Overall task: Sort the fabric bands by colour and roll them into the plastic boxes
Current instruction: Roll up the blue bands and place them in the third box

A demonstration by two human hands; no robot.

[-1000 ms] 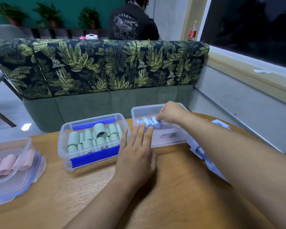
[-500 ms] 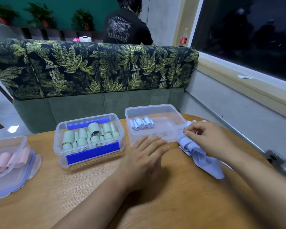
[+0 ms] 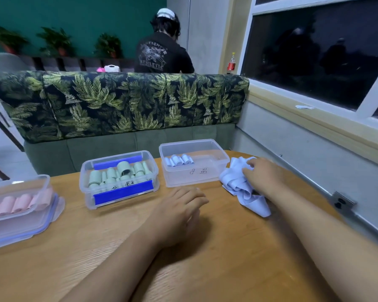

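Curled into the heap of blue bands (image 3: 236, 182) right of centre, the right hand (image 3: 263, 177) holds them just beside the clear box (image 3: 205, 178) of blue rolls (image 3: 179, 160), while the left hand (image 3: 179, 212) rests slack and empty on the wooden table (image 3: 216, 249), with the green box (image 3: 90, 200) and pink box (image 3: 46, 182) further left.

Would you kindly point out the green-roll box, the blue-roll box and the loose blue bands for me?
green-roll box (image 3: 86, 192), head view, clear front-left wall.
blue-roll box (image 3: 205, 178), head view, bare front wall.
loose blue bands (image 3: 235, 185), head view, middle of the crumpled pile.
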